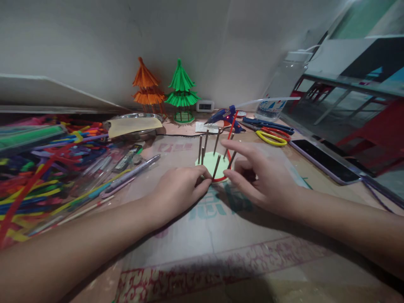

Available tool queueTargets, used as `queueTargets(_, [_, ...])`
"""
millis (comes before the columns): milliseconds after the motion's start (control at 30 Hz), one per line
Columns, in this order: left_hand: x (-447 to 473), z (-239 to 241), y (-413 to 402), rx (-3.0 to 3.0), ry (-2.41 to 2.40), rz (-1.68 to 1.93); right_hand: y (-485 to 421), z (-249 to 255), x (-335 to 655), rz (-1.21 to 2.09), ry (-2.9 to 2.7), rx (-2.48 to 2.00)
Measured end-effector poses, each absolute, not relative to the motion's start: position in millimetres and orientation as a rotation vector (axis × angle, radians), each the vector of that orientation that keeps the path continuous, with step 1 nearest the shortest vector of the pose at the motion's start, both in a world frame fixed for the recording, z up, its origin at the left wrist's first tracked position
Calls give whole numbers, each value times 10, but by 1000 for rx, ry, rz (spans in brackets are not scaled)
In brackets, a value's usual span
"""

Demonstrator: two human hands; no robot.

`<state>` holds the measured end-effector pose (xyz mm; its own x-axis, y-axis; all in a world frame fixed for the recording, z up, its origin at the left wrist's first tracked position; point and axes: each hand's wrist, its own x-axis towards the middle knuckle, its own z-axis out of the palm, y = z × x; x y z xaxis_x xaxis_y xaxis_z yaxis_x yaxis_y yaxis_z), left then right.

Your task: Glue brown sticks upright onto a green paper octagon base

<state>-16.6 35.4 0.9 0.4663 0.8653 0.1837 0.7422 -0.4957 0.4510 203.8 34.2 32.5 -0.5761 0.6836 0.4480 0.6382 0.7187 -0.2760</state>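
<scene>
A pale green paper disc lies on the table with several thin brown sticks standing up from it. A red straw curls round the disc's near edge and rises at its right side. My left hand is closed, its fingertips pressed at the disc's left edge by a stick. My right hand reaches over the right side, forefinger stretched across the stick tops, the other fingers pinching the red straw at the rim.
A heap of coloured straws fills the left. Pens lie beside it. Orange and green straw trees stand at the wall. A blue glue gun, scissors, a phone and a plastic bottle sit right.
</scene>
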Motion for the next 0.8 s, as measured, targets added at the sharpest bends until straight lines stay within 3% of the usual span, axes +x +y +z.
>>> queueTargets(533, [-146, 23, 359, 2395, 1413, 549, 409, 121, 2196, -364, -2609, -699])
queueTargets(800, [-137, 29, 357, 2423, 1430, 588, 483, 33, 2087, -283, -2716, -926])
